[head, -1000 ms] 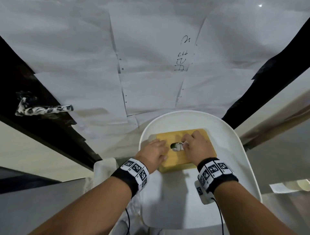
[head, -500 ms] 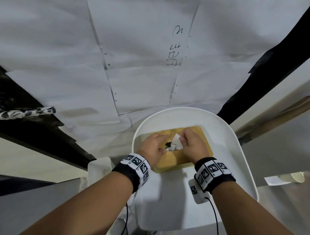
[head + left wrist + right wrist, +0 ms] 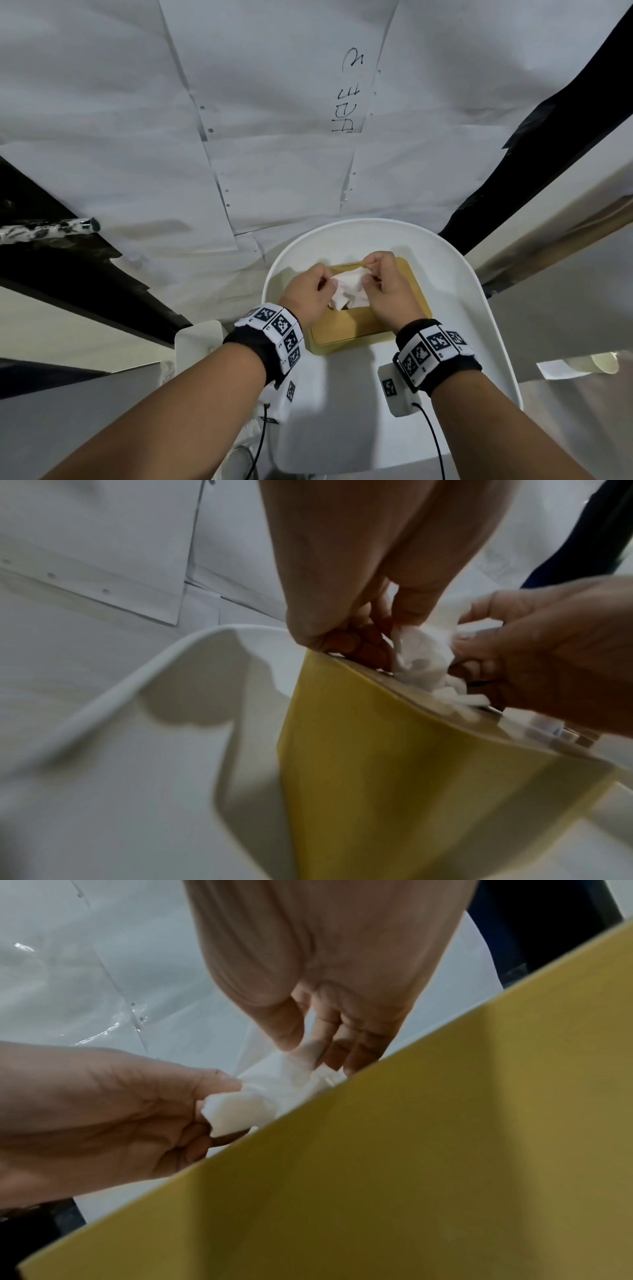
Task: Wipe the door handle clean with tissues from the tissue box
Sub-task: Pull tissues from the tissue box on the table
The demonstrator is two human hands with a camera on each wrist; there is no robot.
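Note:
A yellow tissue box (image 3: 356, 334) lies on a white chair seat (image 3: 455, 308). A crumpled white tissue (image 3: 349, 291) sticks up out of the slot in its top. My left hand (image 3: 323, 284) pinches the tissue's left side and my right hand (image 3: 368, 274) pinches its upper right side, both just above the box. The left wrist view has the tissue (image 3: 421, 653) between the left hand (image 3: 380, 631) and the right hand (image 3: 459, 653), over the box (image 3: 411, 777). The door handle (image 3: 48, 231), smeared black and white, juts out at the far left.
The door behind the chair is covered with white paper sheets (image 3: 274, 120), one with handwriting. Dark door edges (image 3: 548, 144) show at both sides. A small white object (image 3: 197, 342) stands left of the chair. Grey floor lies to the right.
The tissue has come further out of the box slot. My right hand has lifted with it, and my left hand now pinches it too. The head view has swung right.

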